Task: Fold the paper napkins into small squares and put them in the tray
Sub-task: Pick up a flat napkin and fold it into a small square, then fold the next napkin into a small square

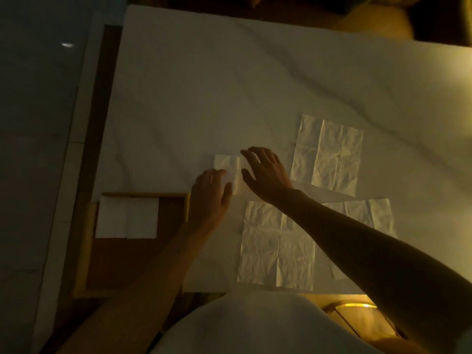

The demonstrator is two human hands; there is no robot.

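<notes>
Folding stage, head view. Left hand (212, 194) lies flat with fingers together, its fingertips pressing the near edge of the small folded napkin (226, 167) on the white bed sheet (204, 85). Right hand (265, 172) hovers open with fingers spread, just to the right of that napkin and apparently clear of it; it grips nothing. The folded napkin sits directly ahead of the left fingertips and to the left of the right palm, so both hands are close, the left being the one in contact. Its long axis appears to run away from the person, which suggests one more fold across that axis may be needed to make a square.

Wooden tray (143, 194) lies immediately left of the left wrist, holding two folded squares (127, 217) side by side at its far left end. The transfer would therefore be a short move to the left, best suited to the left hand.

Unfolded napkins wait right of the hands: one (329, 154) beyond the right hand, one (275, 246) beneath the right forearm, and another (378, 215) partly hidden by it.
</notes>
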